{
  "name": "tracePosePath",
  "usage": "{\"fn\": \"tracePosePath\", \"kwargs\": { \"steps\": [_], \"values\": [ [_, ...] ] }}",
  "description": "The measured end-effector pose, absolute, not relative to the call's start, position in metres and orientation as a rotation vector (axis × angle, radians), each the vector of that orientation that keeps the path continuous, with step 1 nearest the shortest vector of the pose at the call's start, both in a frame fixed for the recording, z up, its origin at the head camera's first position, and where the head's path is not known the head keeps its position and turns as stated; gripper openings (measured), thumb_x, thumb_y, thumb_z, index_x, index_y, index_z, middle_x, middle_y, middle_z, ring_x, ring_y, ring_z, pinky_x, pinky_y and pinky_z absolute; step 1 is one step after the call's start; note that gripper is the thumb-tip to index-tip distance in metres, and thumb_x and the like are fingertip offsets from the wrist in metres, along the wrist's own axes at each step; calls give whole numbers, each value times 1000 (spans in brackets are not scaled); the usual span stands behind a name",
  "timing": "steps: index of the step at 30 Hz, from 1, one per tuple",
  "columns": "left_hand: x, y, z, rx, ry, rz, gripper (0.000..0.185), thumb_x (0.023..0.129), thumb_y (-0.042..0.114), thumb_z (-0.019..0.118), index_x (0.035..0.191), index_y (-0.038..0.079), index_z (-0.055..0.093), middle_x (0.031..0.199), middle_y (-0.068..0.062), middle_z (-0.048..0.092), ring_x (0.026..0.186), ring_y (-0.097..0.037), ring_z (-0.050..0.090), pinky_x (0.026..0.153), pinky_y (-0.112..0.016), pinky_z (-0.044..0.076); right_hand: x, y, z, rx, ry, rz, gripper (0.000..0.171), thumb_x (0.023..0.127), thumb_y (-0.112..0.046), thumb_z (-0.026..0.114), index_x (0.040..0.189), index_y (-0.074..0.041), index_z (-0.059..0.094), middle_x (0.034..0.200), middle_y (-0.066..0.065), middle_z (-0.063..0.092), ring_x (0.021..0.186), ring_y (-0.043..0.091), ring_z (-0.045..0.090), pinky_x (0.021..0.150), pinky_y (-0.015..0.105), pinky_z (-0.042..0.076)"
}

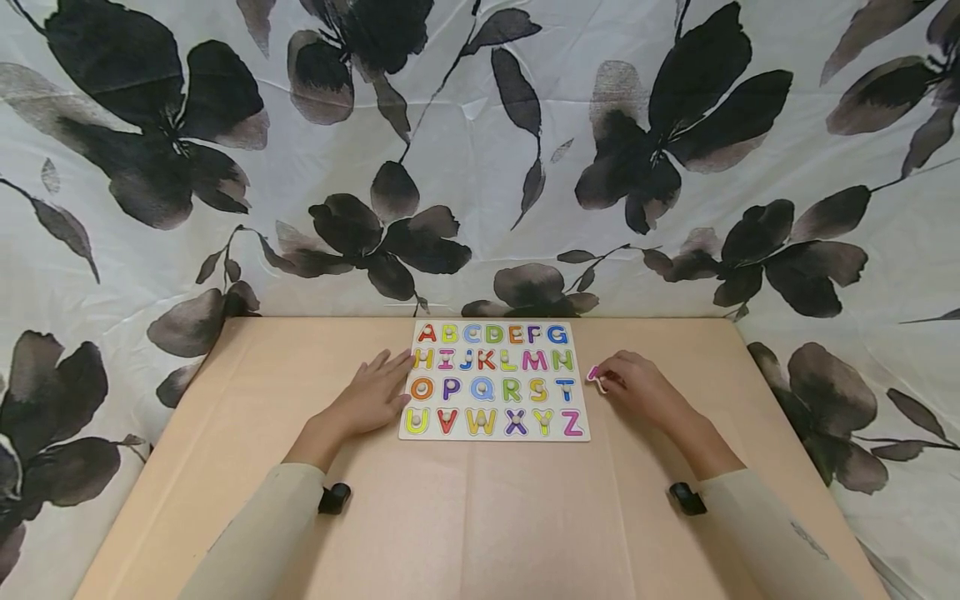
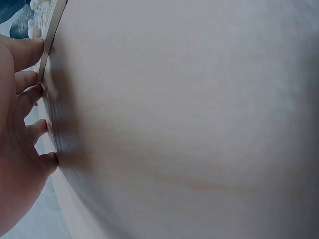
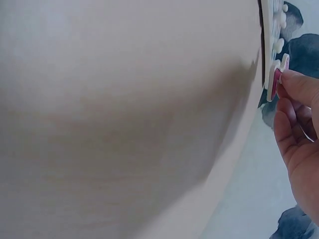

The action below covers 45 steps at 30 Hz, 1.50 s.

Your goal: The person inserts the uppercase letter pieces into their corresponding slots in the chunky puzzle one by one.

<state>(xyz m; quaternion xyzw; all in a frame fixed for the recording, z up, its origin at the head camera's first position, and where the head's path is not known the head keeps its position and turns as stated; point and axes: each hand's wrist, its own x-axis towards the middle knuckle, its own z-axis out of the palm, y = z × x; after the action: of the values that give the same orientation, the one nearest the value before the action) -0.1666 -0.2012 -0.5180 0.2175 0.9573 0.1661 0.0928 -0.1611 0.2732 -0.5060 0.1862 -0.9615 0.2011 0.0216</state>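
Note:
A white alphabet puzzle board lies on the table, with colourful letters in rows, many bearing small knobs. My left hand rests at the board's left edge, fingers spread, the thumb and index finger touching its rim in the left wrist view. To the right of the board, my right hand pinches a pink letter puzzle piece with a white border between thumb and fingers. The piece is held above the table, partly hidden by the fingertips. A pink Z shows at the board's lower right corner.
The table has a plain light tan cover, and the board sits near its far edge. Behind and beside it hangs white cloth with dark flowers. Each wrist wears a small black camera.

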Motion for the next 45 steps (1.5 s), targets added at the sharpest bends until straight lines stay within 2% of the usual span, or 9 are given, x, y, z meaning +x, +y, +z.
{"fn": "tracePosePath", "kwargs": {
  "steps": [22,37,45],
  "values": [
    [-169,-199,-520,654,2865,493,69,101,29,58,162,8,32,171,-11,27,157,-47,18,121,-74,17,-134,246,-501,702,-2986,662,16,87,-15,83,99,-10,74,92,-2,67,83,11,56,75,28,57],
    [-169,-200,-521,665,2875,493,69,102,28,57,162,7,32,171,-11,27,157,-48,18,120,-75,17,-125,236,-510,757,-3041,676,12,90,-19,81,96,-13,72,88,-7,63,83,9,54,74,25,54],
    [-170,-200,-522,674,2871,493,70,101,29,58,162,8,32,170,-11,28,157,-47,18,121,-75,17,-122,230,-511,742,-3103,686,15,90,-23,81,97,-14,72,86,-8,61,81,8,54,71,20,52]
  ]
}}
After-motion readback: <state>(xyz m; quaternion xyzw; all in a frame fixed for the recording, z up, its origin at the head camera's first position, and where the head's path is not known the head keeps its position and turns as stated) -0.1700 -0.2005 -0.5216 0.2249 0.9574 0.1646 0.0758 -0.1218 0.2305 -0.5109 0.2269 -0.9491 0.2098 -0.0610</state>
